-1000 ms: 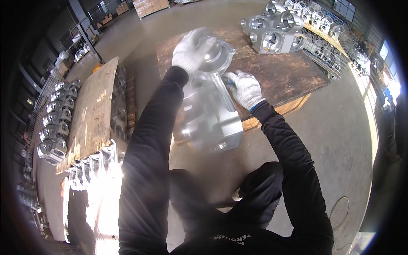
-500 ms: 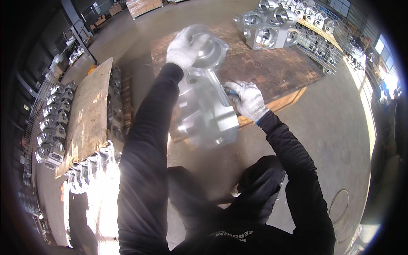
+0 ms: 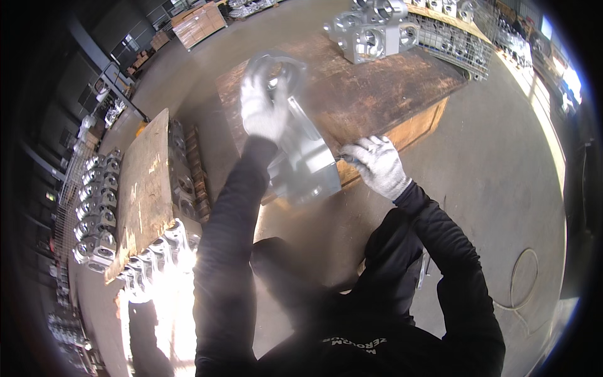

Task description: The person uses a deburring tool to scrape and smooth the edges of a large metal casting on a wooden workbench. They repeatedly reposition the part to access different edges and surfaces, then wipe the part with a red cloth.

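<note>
A silvery machined metal casting (image 3: 306,164) lies near the left side of a brown wooden worktop (image 3: 377,91), its ring-shaped end pointing away from me and its blocky end toward me. My left hand (image 3: 262,112), in a white knit glove, grips the casting by the ring end; motion smears the fingers. Beside the blocky end, to its right, my gloved right hand (image 3: 379,167) has its thumb and fingers pinched together. Something small and dark shows at those fingertips, close to the casting's edge; its kind cannot be made out.
More metal castings (image 3: 370,41) are stacked at the worktop's far end, before a wire cage (image 3: 440,47) of similar parts. Left of me, a wooden board (image 3: 147,188) lies between rows of castings (image 3: 97,213). A thin looped cable (image 3: 524,276) rests on the floor at right.
The casting has turned and its ring end has shifted nearer, with my left hand on it. My right hand has moved down and slightly right. The whole view has shifted as well.
</note>
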A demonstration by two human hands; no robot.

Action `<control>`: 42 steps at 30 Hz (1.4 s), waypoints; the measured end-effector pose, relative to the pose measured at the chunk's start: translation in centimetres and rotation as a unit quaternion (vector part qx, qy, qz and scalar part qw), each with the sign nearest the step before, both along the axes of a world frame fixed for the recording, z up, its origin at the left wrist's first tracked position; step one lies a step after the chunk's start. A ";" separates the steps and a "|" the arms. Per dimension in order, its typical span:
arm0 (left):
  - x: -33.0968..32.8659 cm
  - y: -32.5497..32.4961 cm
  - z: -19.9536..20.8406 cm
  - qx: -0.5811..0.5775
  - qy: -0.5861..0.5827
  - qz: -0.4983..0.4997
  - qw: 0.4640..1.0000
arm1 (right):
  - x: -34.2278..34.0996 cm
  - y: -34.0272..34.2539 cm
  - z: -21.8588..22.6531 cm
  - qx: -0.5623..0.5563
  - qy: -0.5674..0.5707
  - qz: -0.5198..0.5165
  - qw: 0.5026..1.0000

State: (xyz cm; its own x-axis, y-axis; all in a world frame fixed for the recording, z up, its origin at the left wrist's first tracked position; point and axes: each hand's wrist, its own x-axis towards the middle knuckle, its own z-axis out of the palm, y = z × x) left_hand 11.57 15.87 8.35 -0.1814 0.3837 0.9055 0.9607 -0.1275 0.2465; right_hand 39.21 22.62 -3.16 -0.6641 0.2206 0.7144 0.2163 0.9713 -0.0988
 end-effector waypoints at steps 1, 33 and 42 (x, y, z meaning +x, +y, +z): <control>1.2 -0.8 -1.3 -0.085 -0.023 -0.007 0.996 | 0.1 -0.1 -0.4 0.009 -0.005 0.010 1.000; 3.1 -0.8 -4.8 -0.298 0.142 -0.147 0.933 | -1.4 -2.3 -18.5 -0.114 -0.124 -0.065 0.984; 6.6 -1.2 -4.1 -0.450 0.166 -0.002 0.878 | -3.2 -7.3 -20.5 -0.460 0.023 -0.092 0.883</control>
State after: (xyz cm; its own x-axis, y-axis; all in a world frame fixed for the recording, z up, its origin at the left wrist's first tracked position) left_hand 18.20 14.65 4.29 0.0377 0.9703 0.2388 0.9986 -0.0279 -0.0440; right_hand 36.01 15.31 -23.68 -0.5319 0.8223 0.2021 0.3371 0.4246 -0.8403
